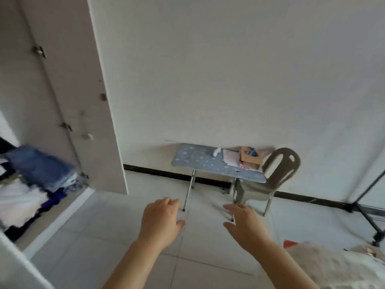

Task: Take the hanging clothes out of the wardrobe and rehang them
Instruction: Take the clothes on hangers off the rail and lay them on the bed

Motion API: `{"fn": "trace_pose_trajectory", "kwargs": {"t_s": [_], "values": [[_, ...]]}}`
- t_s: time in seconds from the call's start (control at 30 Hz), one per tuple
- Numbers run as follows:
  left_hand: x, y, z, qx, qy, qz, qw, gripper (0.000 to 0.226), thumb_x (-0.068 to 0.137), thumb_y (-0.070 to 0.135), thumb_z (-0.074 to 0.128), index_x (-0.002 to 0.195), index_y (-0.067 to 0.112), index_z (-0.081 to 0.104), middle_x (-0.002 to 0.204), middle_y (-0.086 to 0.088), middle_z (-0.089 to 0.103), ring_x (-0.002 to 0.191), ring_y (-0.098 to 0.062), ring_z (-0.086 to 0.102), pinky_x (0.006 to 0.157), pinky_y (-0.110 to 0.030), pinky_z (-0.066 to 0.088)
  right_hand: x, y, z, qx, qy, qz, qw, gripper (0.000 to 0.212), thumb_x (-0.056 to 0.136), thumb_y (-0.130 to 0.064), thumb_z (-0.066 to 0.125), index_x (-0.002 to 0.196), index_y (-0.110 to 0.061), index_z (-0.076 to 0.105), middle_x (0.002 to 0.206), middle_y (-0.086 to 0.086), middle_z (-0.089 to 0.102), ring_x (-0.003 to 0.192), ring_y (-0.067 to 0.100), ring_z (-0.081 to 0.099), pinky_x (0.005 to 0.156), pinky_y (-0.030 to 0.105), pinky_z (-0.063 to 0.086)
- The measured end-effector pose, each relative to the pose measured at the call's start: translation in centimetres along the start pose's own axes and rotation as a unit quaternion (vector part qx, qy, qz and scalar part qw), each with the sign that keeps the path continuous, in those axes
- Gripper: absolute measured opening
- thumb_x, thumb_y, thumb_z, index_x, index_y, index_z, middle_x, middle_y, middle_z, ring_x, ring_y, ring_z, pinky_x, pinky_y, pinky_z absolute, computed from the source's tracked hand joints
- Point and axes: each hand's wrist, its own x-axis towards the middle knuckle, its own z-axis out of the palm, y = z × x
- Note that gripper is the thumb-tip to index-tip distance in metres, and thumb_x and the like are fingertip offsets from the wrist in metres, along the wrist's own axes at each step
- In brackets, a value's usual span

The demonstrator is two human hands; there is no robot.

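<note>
Left hand: reaches forward over the tiled floor, back of the hand up, fingers loosely extended and a little apart, thumb out to the side. It holds nothing.

Right hand: level with the left and apart from it, back up, fingers relaxed and slightly spread, thumb pointing inward. It holds nothing. Both forearms are bare and cut off by the lower edge.

Wardrobe: at the left edge, only partly in view, with its door swung open towards the wall.

Clothes: inside the wardrobe's open compartment, well to the left of both hands. Blue denim lies over white and dark pieces. All are blurred, and single garments cannot be told apart.

Folding table: against the wall, star-patterned top, carrying a cardboard box and papers. A small white item beside them is too blurred to name.

Plastic chair: pushed up to the table's right end.

Black garment rack: at the right edge, mostly cut off.

Pale fabric: in the lower right corner, cropped and indistinct.
</note>
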Motion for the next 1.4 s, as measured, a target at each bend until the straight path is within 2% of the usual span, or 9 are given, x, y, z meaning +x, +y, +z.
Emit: {"fn": "trace_pose_trajectory", "kwargs": {"t_s": [0.23, 0.4, 0.63, 0.97, 1.1, 1.13, 1.2, 1.3, 1.4], "values": [[2.1, -12.4, -1.5, 0.022, 0.036, -0.122, 0.992, 0.056, 0.092, 0.049, 0.045, 0.14, 0.024, 0.032, 0.134, 0.003, 0.047, 0.119, -0.015, 0.046, 0.099, -0.028, 0.036, 11.6, -10.8, 4.3, -0.005, -0.059, -0.133, 0.989, 0.051, 0.091, -0.032, 0.056, 0.139, -0.029, 0.04, 0.133, -0.006, 0.048, 0.123, 0.014, 0.043, 0.102, 0.026, 0.038], [6.5, -19.7, -2.5, 0.06, 0.055, -0.213, 0.974, 0.055, 0.091, 0.05, 0.046, 0.138, 0.023, 0.035, 0.128, 0.004, 0.051, 0.113, -0.014, 0.049, 0.093, -0.027, 0.038, 20.9, -17.4, 6.8, 0.004, -0.085, -0.225, 0.971, 0.052, 0.091, -0.031, 0.056, 0.14, -0.028, 0.038, 0.136, -0.007, 0.046, 0.126, 0.012, 0.04, 0.106, 0.028, 0.034], [12.4, -27.9, -5.4, 0.09, 0.08, -0.304, 0.945, 0.051, 0.091, 0.05, 0.046, 0.136, 0.026, 0.038, 0.126, 0.004, 0.05, 0.116, -0.016, 0.048, 0.096, -0.029, 0.038, 32.7, -26.6, 8.2, -0.008, -0.097, -0.335, 0.937, 0.051, 0.091, -0.034, 0.054, 0.14, -0.029, 0.038, 0.136, -0.006, 0.047, 0.125, 0.015, 0.041, 0.104, 0.025, 0.034], [20.3, -43.6, -7.7, 0.12, 0.145, -0.348, 0.918, 0.049, 0.089, 0.05, 0.049, 0.131, 0.027, 0.042, 0.125, 0.007, 0.053, 0.115, -0.015, 0.049, 0.095, -0.028, 0.036, 46.8, -41.4, 12.0, -0.014, -0.08, -0.433, 0.898, 0.048, 0.093, -0.034, 0.052, 0.139, -0.031, 0.038, 0.134, -0.007, 0.048, 0.122, 0.013, 0.043, 0.103, 0.024, 0.032], [23.5, -50.5, -10.1, 0.117, 0.209, -0.349, 0.906, 0.046, 0.06, 0.045, 0.082, 0.095, 0.019, 0.069, 0.085, 0.007, 0.066, 0.076, -0.008, 0.064, 0.067, -0.021, 0.048, 52.2, -47.9, 13.5, -0.009, -0.078, -0.45, 0.889, 0.048, 0.093, -0.033, 0.052, 0.139, -0.028, 0.038, 0.135, -0.004, 0.047, 0.123, 0.014, 0.042, 0.104, 0.023, 0.03], [24.1, -51.8, -10.9, 0.106, 0.198, -0.351, 0.909, 0.046, 0.062, 0.044, 0.081, 0.098, 0.02, 0.068, 0.088, 0.007, 0.066, 0.078, -0.008, 0.064, 0.069, -0.02, 0.048, 53.5, -49.5, 13.9, -0.005, -0.078, -0.452, 0.889, 0.049, 0.093, -0.033, 0.052, 0.14, -0.028, 0.038, 0.136, -0.004, 0.046, 0.125, 0.013, 0.041, 0.105, 0.023, 0.029], [25.6, -55.0, -12.1, 0.121, 0.189, -0.354, 0.908, 0.043, 0.083, 0.042, 0.062, 0.12, 0.021, 0.057, 0.112, 0.005, 0.061, 0.102, -0.012, 0.058, 0.086, -0.023, 0.041, 56.0, -52.6, 14.3, -0.001, -0.073, -0.458, 0.886, 0.05, 0.093, -0.034, 0.053, 0.14, -0.028, 0.037, 0.136, -0.005, 0.046, 0.125, 0.012, 0.04, 0.105, 0.021, 0.028], [27.8, -59.8, -13.6, 0.139, 0.227, -0.357, 0.895, 0.033, 0.079, 0.05, 0.065, 0.1, 0.024, 0.063, 0.096, 0.009, 0.064, 0.087, -0.006, 0.06, 0.076, -0.018, 0.041, 59.6, -56.9, 15.1, 0.005, -0.073, -0.475, 0.877, 0.05, 0.093, -0.032, 0.052, 0.14, -0.027, 0.037, 0.137, -0.004, 0.046, 0.125, 0.012, 0.041, 0.103, 0.019, 0.028], [29.9, -64.3, -14.3, 0.112, 0.207, -0.379, 0.895, 0.033, 0.076, 0.046, 0.069, 0.1, 0.023, 0.063, 0.097, 0.009, 0.064, 0.087, -0.008, 0.062, 0.075, -0.019, 0.044, 63.1, -61.4, 16.1, 0.005, -0.068, -0.501, 0.863, 0.049, 0.094, -0.031, 0.051, 0.141, -0.027, 0.036, 0.141, -0.004, 0.043, 0.128, 0.012, 0.038, 0.104, 0.019, 0.028]]}}
